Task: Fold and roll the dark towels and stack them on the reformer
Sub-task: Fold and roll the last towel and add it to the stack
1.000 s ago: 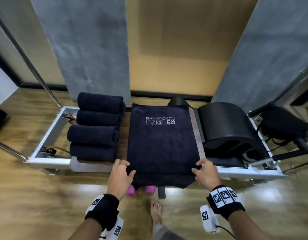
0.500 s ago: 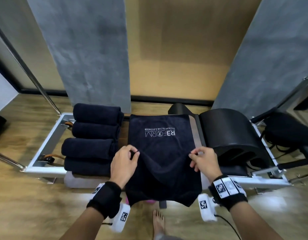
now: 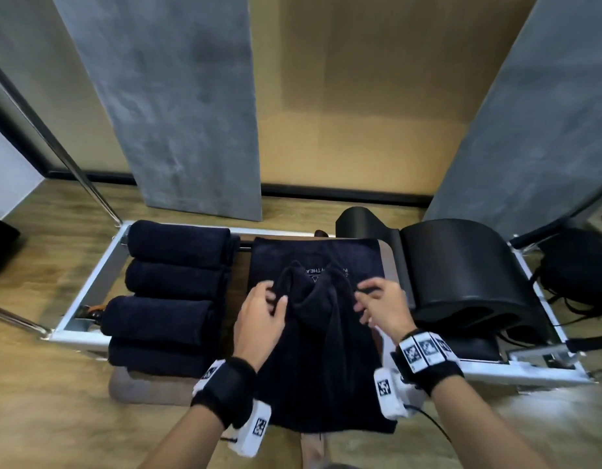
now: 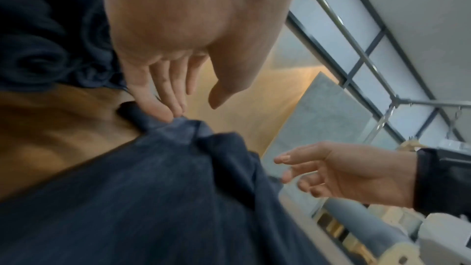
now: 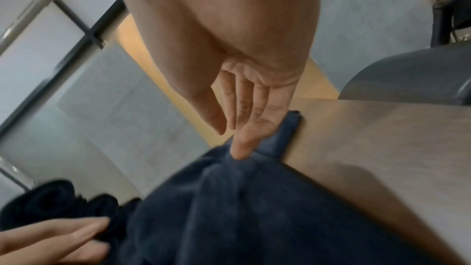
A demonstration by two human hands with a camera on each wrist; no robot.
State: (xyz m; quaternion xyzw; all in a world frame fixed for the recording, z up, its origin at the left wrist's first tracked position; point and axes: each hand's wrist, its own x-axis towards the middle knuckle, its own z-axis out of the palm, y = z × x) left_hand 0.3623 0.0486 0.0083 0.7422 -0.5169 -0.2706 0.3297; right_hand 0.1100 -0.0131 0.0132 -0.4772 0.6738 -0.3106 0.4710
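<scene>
A dark towel (image 3: 319, 350) lies across the reformer carriage, its near part lifted and bunched into a ridge over the white logo. My left hand (image 3: 270, 296) hovers at the ridge's left side with fingers straight. In the left wrist view only the fingertips (image 4: 165, 114) touch a towel (image 4: 153, 188) corner, and the thumb stands apart. My right hand (image 3: 362, 299) is at the ridge's right side. In the right wrist view its straight fingers (image 5: 239, 148) rest on the towel (image 5: 242, 209) edge. Several rolled dark towels (image 3: 177, 289) are stacked on the reformer's left end.
The reformer's white metal frame (image 3: 89, 289) runs left to right on a wooden floor. A black arc barrel (image 3: 462, 265) sits just right of the towel. A black bag (image 3: 577, 265) lies far right. A slanted metal pole (image 3: 73, 170) stands at the left.
Both hands carried the towel's near edge away from me toward the logo, bunching it in the middle. Their pinch has loosened and the fingers are now straight.
</scene>
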